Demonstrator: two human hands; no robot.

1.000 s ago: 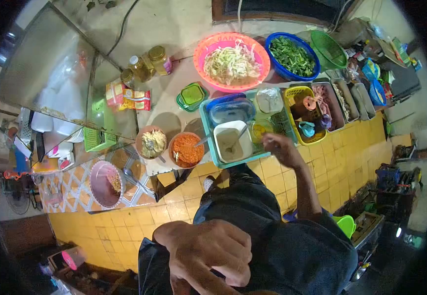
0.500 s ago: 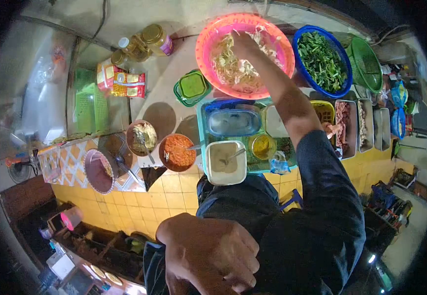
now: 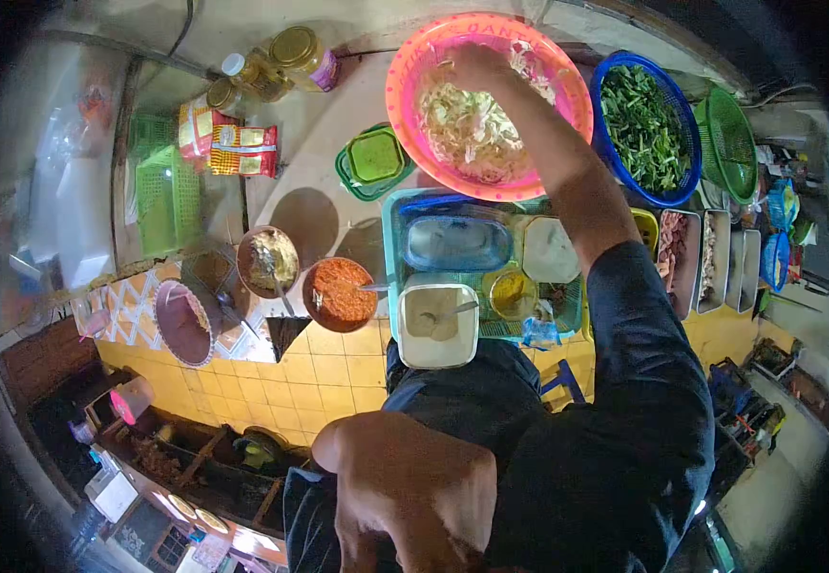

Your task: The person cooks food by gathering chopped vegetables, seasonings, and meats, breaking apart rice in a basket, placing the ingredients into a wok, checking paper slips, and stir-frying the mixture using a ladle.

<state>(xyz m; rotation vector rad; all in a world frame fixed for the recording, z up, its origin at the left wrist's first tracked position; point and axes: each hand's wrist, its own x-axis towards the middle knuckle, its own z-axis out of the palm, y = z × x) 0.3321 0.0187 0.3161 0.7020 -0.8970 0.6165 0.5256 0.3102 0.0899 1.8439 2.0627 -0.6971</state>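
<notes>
My right hand [image 3: 479, 69] reaches into a pink and orange plastic basin [image 3: 398, 124] at the back of the counter. It is over the far side of the pale shredded cabbage [image 3: 467, 134] in there, and its fingers are blurred and in shadow. My left hand [image 3: 414, 473] is close to my body, back turned up, with the fingers curled under. Whatever it may hold is hidden. Nearest my lap stands a square white tub [image 3: 414, 355] of pale sauce with a spoon in it.
Right of the basin is a blue basket [image 3: 686, 181] of chopped greens, then a green basket [image 3: 729, 143]. A turquoise tray [image 3: 392, 239] holds containers. Bowls of orange-red paste [image 3: 343, 294] and pale paste [image 3: 271, 263] stand left. Metal trays [image 3: 682, 267] of meat line the right.
My right hand has shifted slightly right and toward the basin's far side. My left hand has turned, so less of its curled fingers shows. The whole view has shifted slightly.
</notes>
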